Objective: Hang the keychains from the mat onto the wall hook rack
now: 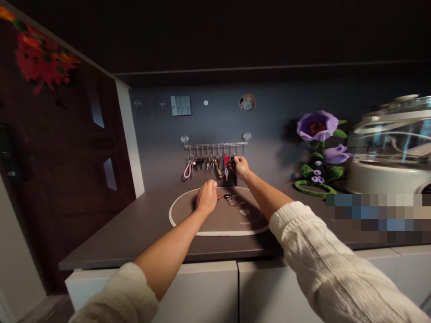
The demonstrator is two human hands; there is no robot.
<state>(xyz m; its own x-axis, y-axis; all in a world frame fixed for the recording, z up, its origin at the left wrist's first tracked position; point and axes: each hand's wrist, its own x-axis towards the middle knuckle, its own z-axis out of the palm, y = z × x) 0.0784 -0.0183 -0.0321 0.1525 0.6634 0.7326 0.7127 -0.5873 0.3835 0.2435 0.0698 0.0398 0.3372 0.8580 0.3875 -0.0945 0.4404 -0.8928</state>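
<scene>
A clear hook rail point(215, 145) is fixed to the wall, with several key rings and keys point(210, 162) hanging from it. At its right end my right hand point(241, 168) is closed on a dark bunch of keys point(235, 178) below a metal ring. A red key holder with a silver key point(226, 172) hangs just left of that hand. Lower down, my left hand point(207, 196) is curled closed over the oval brown mat point(218, 224); its fingertips are hidden. Beside it on the mat lie a dark and red item and a thin chain point(232, 199). A pink loop point(187, 170) hangs at the rail's left end.
Purple knitted flowers point(317, 128) and a cream appliance with a clear upper part point(387, 175) stand on the right of the counter point(134, 237). A switch panel point(181, 106) and small hooks are on the wall. A dark cabinet overhangs above; a dark door is at left.
</scene>
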